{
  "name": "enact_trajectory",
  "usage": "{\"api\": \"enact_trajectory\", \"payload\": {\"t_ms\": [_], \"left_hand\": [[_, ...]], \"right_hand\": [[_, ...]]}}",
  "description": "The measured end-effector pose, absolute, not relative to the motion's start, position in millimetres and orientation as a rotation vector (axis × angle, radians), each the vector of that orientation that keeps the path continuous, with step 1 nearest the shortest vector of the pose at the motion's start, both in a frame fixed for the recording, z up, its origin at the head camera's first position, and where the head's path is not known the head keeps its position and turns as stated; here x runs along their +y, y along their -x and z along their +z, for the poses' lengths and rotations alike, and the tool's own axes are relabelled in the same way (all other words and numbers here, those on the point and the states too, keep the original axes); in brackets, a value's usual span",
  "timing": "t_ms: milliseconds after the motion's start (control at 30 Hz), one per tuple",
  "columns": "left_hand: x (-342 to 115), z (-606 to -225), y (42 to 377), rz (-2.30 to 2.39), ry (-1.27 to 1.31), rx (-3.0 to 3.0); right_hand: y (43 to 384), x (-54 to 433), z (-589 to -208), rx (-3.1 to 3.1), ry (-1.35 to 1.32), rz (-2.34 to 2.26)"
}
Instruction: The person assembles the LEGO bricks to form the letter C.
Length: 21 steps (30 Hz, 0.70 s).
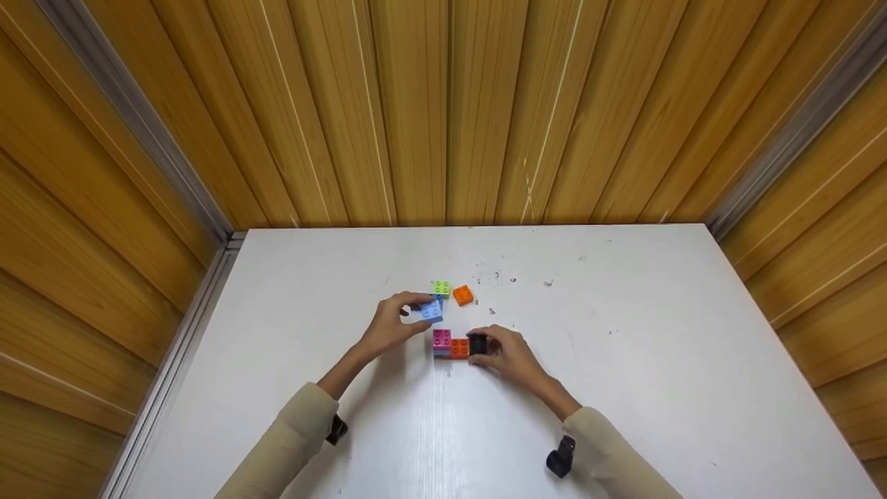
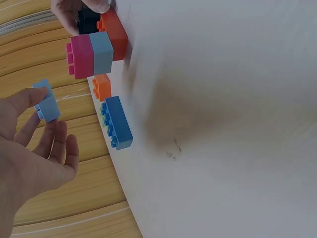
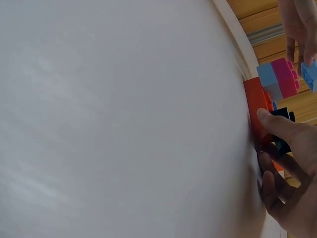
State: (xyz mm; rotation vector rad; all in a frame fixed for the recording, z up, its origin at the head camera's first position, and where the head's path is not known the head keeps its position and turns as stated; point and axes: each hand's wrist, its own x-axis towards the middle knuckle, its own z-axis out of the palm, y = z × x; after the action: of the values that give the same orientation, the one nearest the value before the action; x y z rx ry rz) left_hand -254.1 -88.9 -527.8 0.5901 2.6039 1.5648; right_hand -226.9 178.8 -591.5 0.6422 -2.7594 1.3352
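My left hand (image 1: 389, 326) pinches a light blue toy brick (image 1: 431, 311) between thumb and fingers, held above the table. Low at the table, my right hand (image 1: 514, 355) grips a black brick (image 1: 477, 343) at the right end of a long red-orange brick (image 1: 459, 348). A pink brick (image 1: 441, 338) sits at that brick's left end, on top of a second light blue brick (image 2: 102, 52). In the right wrist view, the thumb lies against the red-orange brick's side. The held light blue brick is apart from this stack.
Behind the stack, a long blue brick (image 2: 117, 124) lies on the white table (image 1: 624, 360), partly hidden by the left hand in the head view. A lime green brick (image 1: 441, 288) and an orange brick (image 1: 463, 295) are beyond it. Wood-patterned walls (image 1: 416, 111) border the table.
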Motion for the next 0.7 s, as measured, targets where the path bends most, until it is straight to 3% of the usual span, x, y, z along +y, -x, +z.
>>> {"api": "enact_trajectory", "payload": {"t_ms": [700], "left_hand": [[-87, -537, 237, 1.332, -0.854, 2.601]], "right_hand": [[220, 178, -599, -2.682, -0.628, 1.438]]}}
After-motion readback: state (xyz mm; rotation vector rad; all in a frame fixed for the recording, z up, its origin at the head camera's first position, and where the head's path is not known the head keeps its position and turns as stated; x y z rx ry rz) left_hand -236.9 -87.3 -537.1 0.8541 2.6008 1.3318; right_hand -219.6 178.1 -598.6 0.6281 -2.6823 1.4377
